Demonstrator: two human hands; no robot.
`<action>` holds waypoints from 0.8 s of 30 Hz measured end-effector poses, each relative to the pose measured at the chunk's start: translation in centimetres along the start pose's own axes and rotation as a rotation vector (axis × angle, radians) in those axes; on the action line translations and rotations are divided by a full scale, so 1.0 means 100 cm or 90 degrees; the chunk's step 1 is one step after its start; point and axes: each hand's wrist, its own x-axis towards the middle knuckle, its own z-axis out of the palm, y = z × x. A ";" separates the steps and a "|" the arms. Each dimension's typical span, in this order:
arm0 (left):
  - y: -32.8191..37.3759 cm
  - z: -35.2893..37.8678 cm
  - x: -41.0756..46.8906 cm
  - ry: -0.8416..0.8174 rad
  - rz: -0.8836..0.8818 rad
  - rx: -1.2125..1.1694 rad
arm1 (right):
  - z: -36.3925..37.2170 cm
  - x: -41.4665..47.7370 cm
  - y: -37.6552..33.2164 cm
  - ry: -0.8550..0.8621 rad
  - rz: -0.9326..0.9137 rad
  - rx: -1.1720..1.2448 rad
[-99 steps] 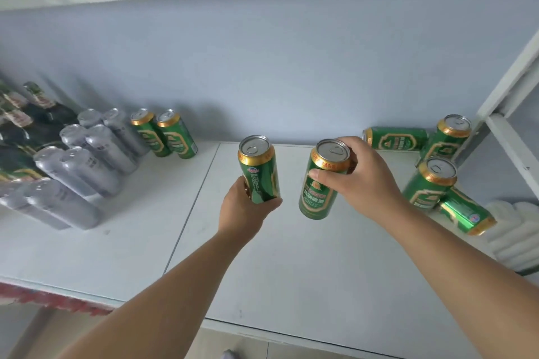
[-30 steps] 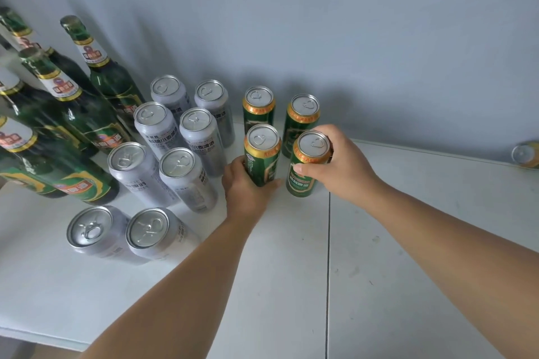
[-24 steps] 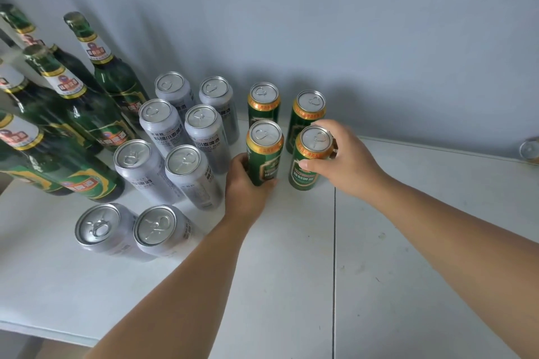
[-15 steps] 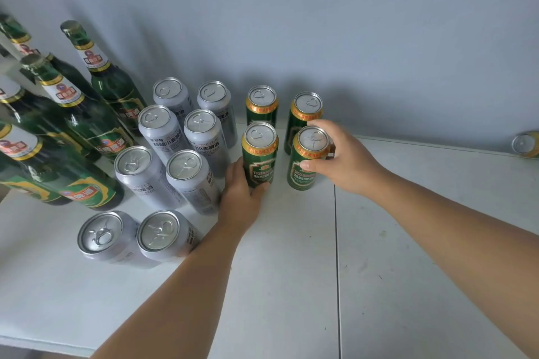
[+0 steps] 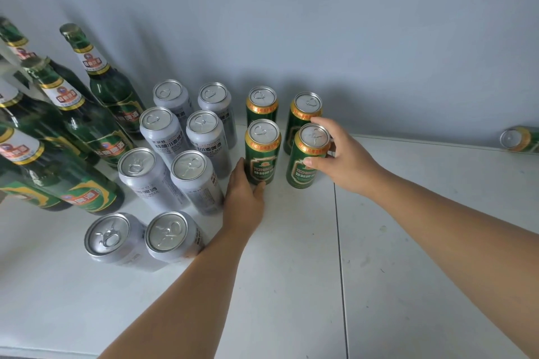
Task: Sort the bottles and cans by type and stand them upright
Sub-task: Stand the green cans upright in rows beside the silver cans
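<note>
Two green cans with gold rims stand upright on the white shelf (image 5: 291, 271). My left hand (image 5: 243, 201) wraps the base of the left green can (image 5: 262, 151). My right hand (image 5: 341, 157) grips the right green can (image 5: 306, 157) near its top. Directly behind them, by the wall, stand two more green cans (image 5: 261, 105) (image 5: 304, 111). Left of these, several silver cans (image 5: 180, 172) stand in two columns. Green glass bottles (image 5: 108, 81) stand upright at the far left.
A green can (image 5: 520, 139) lies on its side at the far right against the grey wall (image 5: 320, 23). A seam (image 5: 339, 256) runs front to back through the shelf under my right forearm.
Both hands carried the two green cans from the shelf's right side to the left and set them down in front of the two green cans by the wall. Both hands are still on them.
</note>
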 end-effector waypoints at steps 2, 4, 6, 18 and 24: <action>0.005 -0.001 -0.002 0.007 -0.020 -0.011 | 0.000 -0.001 0.000 -0.001 0.005 -0.002; 0.010 -0.003 -0.005 0.009 -0.034 -0.016 | 0.001 -0.002 -0.001 0.002 0.006 -0.034; 0.013 -0.005 -0.008 0.006 -0.050 -0.020 | 0.002 -0.002 -0.003 0.017 0.003 -0.072; 0.031 -0.015 -0.039 -0.047 -0.102 0.021 | 0.002 -0.014 -0.004 0.041 0.023 -0.067; 0.050 -0.016 -0.048 -0.078 -0.089 0.096 | -0.027 -0.027 0.000 0.028 0.034 -0.134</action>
